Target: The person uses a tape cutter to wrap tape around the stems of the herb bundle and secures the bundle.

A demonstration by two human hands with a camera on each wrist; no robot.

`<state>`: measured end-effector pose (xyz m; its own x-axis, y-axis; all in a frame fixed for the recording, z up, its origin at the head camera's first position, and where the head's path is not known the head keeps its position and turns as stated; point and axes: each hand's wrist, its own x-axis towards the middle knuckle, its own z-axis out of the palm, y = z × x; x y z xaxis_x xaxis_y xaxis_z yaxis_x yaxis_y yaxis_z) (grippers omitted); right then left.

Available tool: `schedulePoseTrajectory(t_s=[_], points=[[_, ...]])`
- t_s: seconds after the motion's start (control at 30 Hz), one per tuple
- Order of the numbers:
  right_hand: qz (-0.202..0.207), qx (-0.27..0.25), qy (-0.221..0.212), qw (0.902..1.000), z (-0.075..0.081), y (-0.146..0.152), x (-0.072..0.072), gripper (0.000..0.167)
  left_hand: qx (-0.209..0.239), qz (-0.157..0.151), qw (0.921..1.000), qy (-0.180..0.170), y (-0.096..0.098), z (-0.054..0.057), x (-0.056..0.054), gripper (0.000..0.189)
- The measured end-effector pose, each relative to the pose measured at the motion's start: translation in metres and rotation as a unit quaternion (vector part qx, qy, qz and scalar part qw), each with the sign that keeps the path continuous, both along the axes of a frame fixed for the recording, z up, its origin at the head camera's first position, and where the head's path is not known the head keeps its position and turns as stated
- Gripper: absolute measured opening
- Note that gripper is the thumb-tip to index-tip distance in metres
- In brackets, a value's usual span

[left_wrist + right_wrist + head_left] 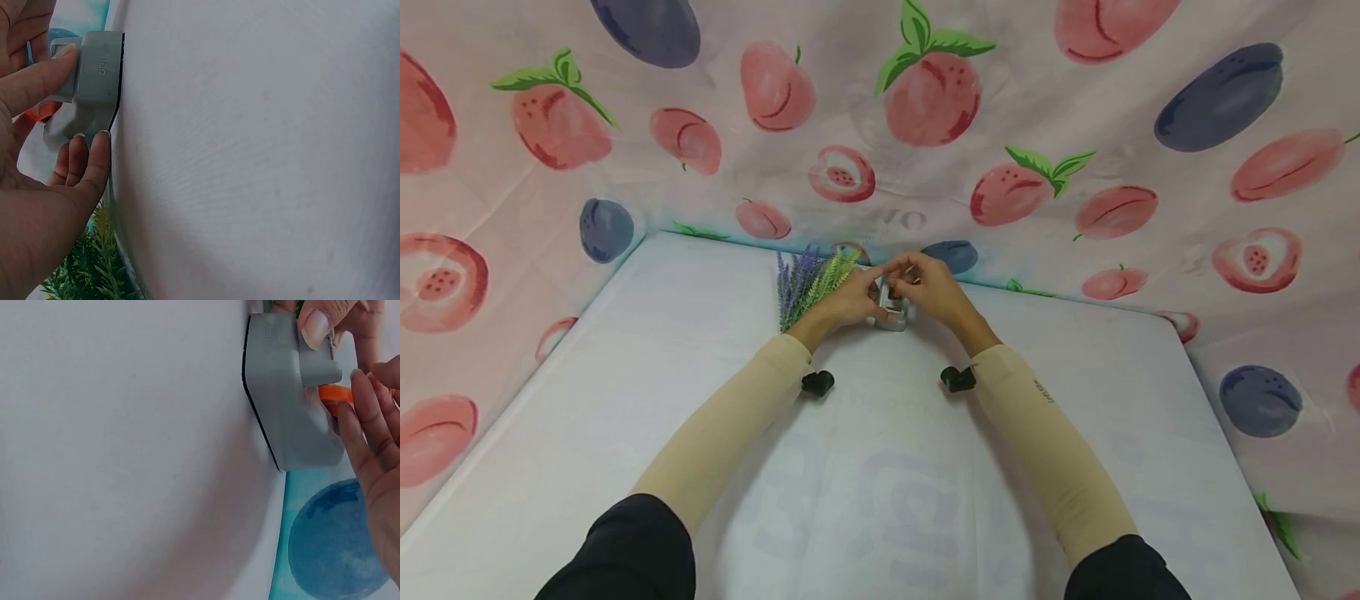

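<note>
A grey tape dispenser (891,317) with "deli" on its side stands near the table's far edge. My left hand (850,298) holds it, the thumb pressed on its top part and the other fingers along its side in the left wrist view. Inside the dispenser (275,394) sits an orange ring (335,394), partly hidden. My right hand (928,287) is bent over the dispenser from the right. In the right wrist view its fingertips (359,378) are close together beside the orange ring; whether they pinch anything, such as clear tape, I cannot tell.
Artificial sprigs, purple (797,279) and yellow-green (831,279), lie left of the dispenser, partly behind the left hand. The white-covered table (880,467) meets a fruit-print curtain (887,183) at the back. Black wrist mounts (817,383) sit on both forearms.
</note>
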<state>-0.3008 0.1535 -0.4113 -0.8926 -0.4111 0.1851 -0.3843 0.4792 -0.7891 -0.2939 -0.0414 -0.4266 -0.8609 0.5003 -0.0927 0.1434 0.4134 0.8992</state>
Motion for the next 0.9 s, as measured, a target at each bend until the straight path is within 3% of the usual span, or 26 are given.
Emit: schedulePoseTrajectory(t_s=[0.27, 0.6, 0.9], points=[[-0.003, -0.021, -0.01, 0.9997, 0.004, 0.005, 0.0, 0.02, -0.001, 0.0, 1.0, 0.006, 0.001, 0.0, -0.001, 0.098], [-0.016, 0.035, 0.04, 0.9984, 0.011, 0.009, -0.001, 0.019, -0.007, 0.009, 0.9999, 0.002, 0.001, 0.0, 0.0, 0.098], [-0.048, 0.048, 0.083, 0.9943, 0.011, 0.012, -0.005, 0.021, -0.012, 0.011, 0.9998, -0.012, 0.001, 0.003, 0.002, 0.094]])
